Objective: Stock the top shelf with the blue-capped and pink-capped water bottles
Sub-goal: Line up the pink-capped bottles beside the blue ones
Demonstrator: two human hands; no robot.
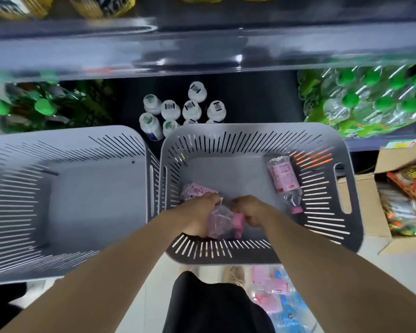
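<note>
Shelving (202,44): dark and blurred, straight ahead; green-capped bottles (370,99) and white-capped bottles (183,106) stand on its low level.
Left basket (65,200): grey, slotted.
Right basket (257,138): grey, slotted, just beside the left one.
Cardboard box (370,207): open, right of the baskets, with snack packets inside.
Left hand (199,212): inside the right basket, curled round the body of a pink-capped bottle (222,223).
Right hand (250,210): fingers curled at that bottle's cap end.
Second bottle (285,181): pink-capped, lying along the right basket's right wall.
Third bottle (195,189): pink label, partly under the left hand.
</note>
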